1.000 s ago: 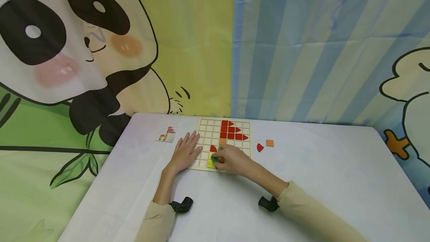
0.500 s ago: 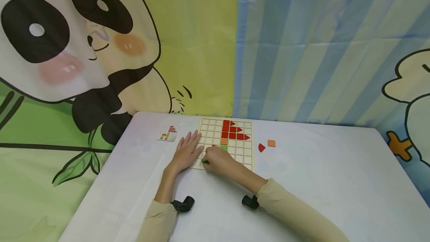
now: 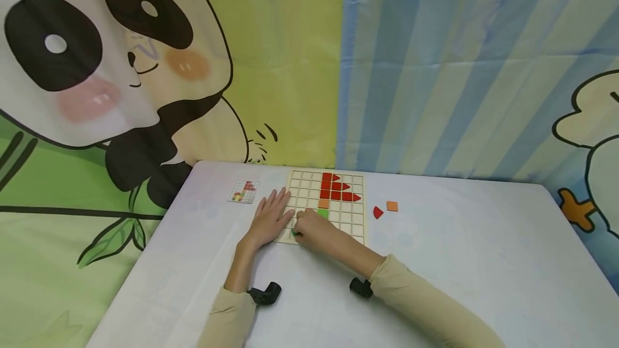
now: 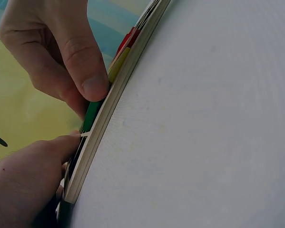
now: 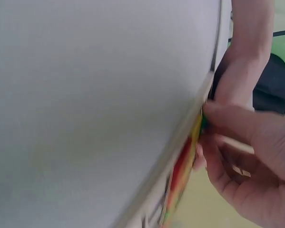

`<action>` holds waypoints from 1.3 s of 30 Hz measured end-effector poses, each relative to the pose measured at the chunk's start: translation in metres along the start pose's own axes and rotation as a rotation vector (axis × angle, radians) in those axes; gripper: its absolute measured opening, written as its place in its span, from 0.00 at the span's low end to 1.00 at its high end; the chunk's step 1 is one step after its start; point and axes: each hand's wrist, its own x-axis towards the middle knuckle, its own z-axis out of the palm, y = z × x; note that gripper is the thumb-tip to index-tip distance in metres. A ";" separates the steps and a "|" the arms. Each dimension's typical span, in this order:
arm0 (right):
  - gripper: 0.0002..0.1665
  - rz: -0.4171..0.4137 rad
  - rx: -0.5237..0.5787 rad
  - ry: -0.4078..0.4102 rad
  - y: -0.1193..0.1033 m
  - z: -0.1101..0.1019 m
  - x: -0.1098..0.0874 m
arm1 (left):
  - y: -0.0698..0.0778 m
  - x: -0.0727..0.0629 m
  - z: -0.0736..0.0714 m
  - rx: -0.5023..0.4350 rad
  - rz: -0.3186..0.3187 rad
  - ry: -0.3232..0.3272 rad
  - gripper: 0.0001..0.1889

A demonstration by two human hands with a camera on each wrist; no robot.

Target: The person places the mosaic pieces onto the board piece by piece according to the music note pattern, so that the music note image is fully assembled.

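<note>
A wooden grid board (image 3: 302,189) lies on the table, with red tiles (image 3: 335,195) in rows toward its far side. An orange square tile (image 3: 323,204) and a light green one (image 3: 323,213) sit below them. My left hand (image 3: 267,218) rests with its fingers extended on the board's left edge. Down at the near left part of the grid, my right hand (image 3: 316,232) pinches a green tile (image 4: 91,116) between thumb and fingers. In the left wrist view this tile is right at the board's surface, beside a yellow tile (image 4: 119,66). The right hand covers the nearby cells from the head view.
A small printed card (image 3: 244,191) with a coloured grid pattern lies left of the board. To its right are a loose red quarter-round tile (image 3: 378,212) and an orange square tile (image 3: 392,206). A printed curtain (image 3: 285,69) hangs behind the table (image 3: 464,240).
My right hand has moved left with the green tile, from the near middle of the board to its near left part, then stayed there. The left hand keeps its place.
</note>
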 end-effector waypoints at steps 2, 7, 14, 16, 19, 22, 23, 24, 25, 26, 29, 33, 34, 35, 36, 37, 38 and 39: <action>0.10 -0.024 -0.027 -0.025 0.001 -0.002 -0.001 | 0.000 0.001 0.000 0.007 0.000 0.001 0.34; 0.05 -0.081 -0.121 -0.037 0.003 -0.003 -0.003 | -0.002 0.002 0.002 0.019 0.001 0.012 0.34; 0.02 -0.060 -0.162 0.004 0.002 0.004 -0.002 | -0.001 0.001 0.000 0.011 -0.002 -0.008 0.34; 0.04 -0.035 -0.160 -0.003 0.000 0.003 -0.003 | -0.001 0.000 -0.002 0.010 -0.003 -0.008 0.34; 0.09 -0.002 -0.134 -0.006 -0.004 -0.002 -0.010 | -0.001 0.000 -0.003 0.012 -0.015 -0.011 0.34; 0.12 -0.005 -0.078 0.006 -0.006 -0.005 -0.028 | -0.001 0.001 -0.003 0.010 -0.027 -0.029 0.35; 0.12 -0.012 -0.062 0.007 -0.007 -0.006 -0.037 | -0.001 0.000 -0.003 0.011 -0.033 -0.033 0.35; 0.14 -0.020 -0.044 0.009 -0.007 -0.006 -0.046 | -0.001 0.001 -0.002 0.009 -0.034 -0.034 0.35; 0.14 -0.031 -0.034 0.011 -0.007 -0.006 -0.056 | -0.001 0.001 -0.002 0.006 -0.035 -0.035 0.35; 0.15 -0.038 -0.021 0.012 -0.007 -0.006 -0.066 | -0.001 0.001 -0.001 0.002 -0.035 -0.035 0.35; 0.16 -0.044 0.004 0.015 -0.004 -0.005 -0.097 | -0.001 0.001 0.001 -0.003 -0.033 -0.025 0.35; 0.16 -0.010 0.036 0.044 0.007 -0.007 -0.133 | 0.000 0.003 0.003 -0.009 -0.030 -0.016 0.35; 0.16 0.008 0.045 0.050 0.010 -0.008 -0.140 | 0.000 0.003 0.003 -0.007 -0.031 -0.018 0.35; 0.17 0.025 0.054 0.058 0.014 -0.010 -0.147 | 0.000 0.003 0.003 -0.007 -0.032 -0.019 0.35; 0.17 0.040 0.059 0.068 0.017 -0.011 -0.153 | 0.000 0.003 0.003 -0.009 -0.032 -0.020 0.35; 0.17 0.055 0.062 0.078 0.020 -0.013 -0.158 | 0.000 0.003 0.003 -0.007 -0.033 -0.022 0.35; 0.17 0.072 0.067 0.085 0.023 -0.014 -0.163 | 0.000 0.003 0.003 -0.008 -0.033 -0.023 0.35; 0.17 0.082 0.068 0.094 0.027 -0.016 -0.167 | 0.001 0.003 0.002 -0.009 -0.034 -0.025 0.35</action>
